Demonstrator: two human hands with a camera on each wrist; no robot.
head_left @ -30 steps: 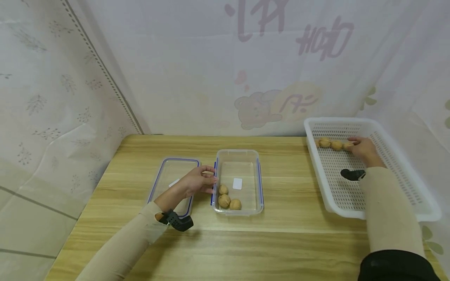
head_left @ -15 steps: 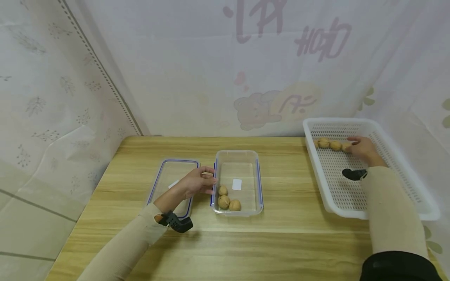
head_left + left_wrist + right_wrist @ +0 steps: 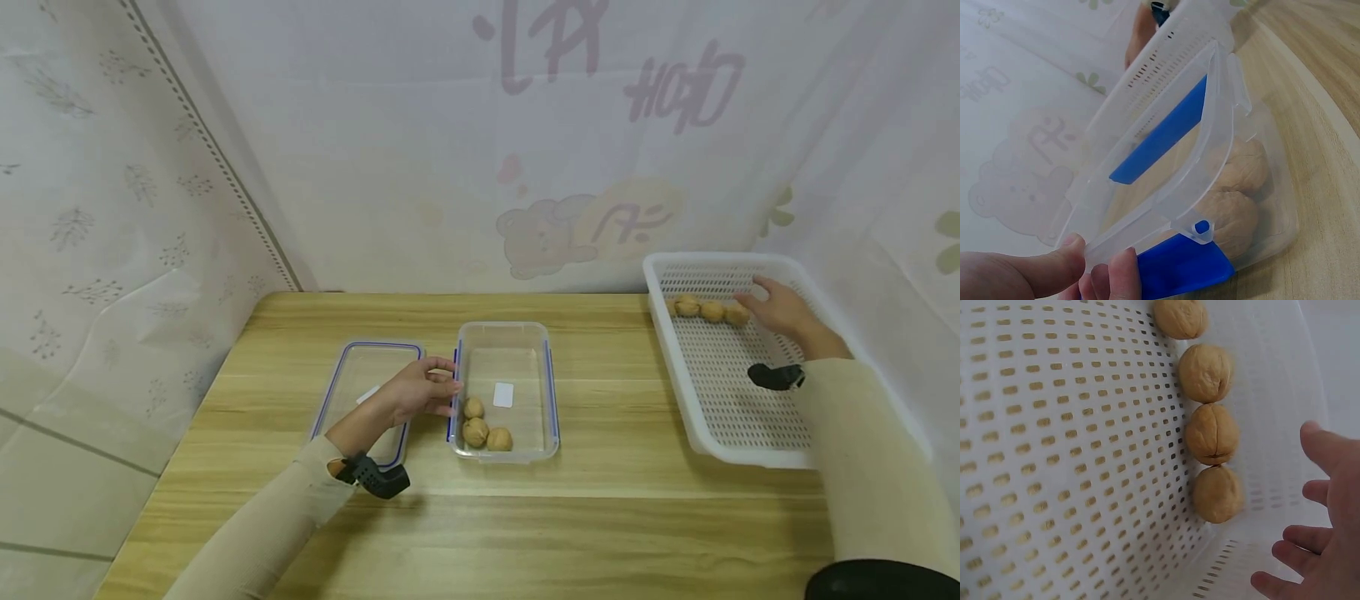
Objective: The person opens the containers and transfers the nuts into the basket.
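Observation:
A clear plastic food container [image 3: 504,333] with blue side latches stands mid-table, several walnuts [image 3: 476,432] in its near left corner. My left hand [image 3: 420,390] pinches its left rim; in the left wrist view the thumb [image 3: 1063,265] lies at the rim and the fingers are beside the blue latch [image 3: 1185,269]. At the right, my right hand [image 3: 787,315] hovers over a white perforated basket [image 3: 678,383], fingers spread and holding nothing. Several walnuts [image 3: 1212,433] line the basket's far side in a row, a small gap away from that hand.
The container's lid [image 3: 375,358], blue-edged and transparent, lies flat on the wooden table [image 3: 600,533], partly under the left hand and forearm. Patterned white cloth [image 3: 390,167] hangs behind the table and along both sides.
My right hand has drawn back to the right and risen off the end walnut, its fingers opening out. The left hand keeps its place on the container.

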